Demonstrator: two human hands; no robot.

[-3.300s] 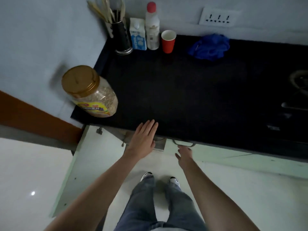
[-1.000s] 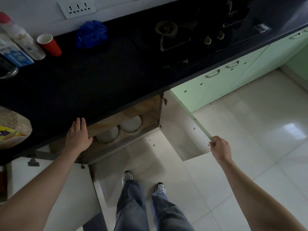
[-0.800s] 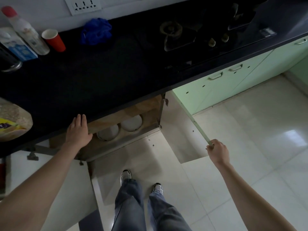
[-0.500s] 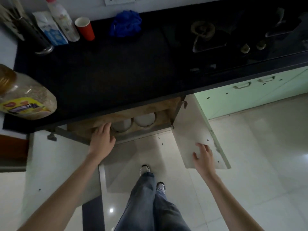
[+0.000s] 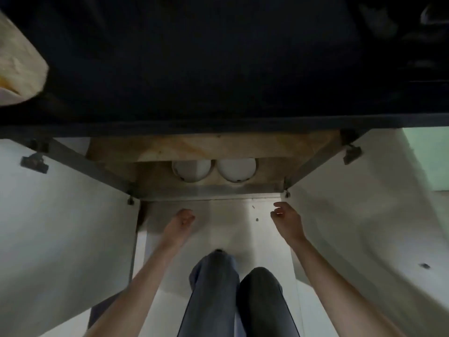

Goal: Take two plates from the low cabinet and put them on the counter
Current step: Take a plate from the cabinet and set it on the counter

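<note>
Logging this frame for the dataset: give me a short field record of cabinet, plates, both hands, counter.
cabinet: low cabinet, both doors swung open
plates: two white plates side by side inside, on the cabinet floor
left hand: empty, fingers curled, in front of the opening, touching nothing
right hand: empty, fingers loosely curled, also short of the plates
counter: dark; no plates visible on it

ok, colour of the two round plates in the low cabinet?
White, both round plates, side by side; head view only.

Two white plates [image 5: 213, 169], black counter [image 5: 218, 69], white cabinet doors [image 5: 60, 227], blue-grey jeans [image 5: 211, 300].
</note>
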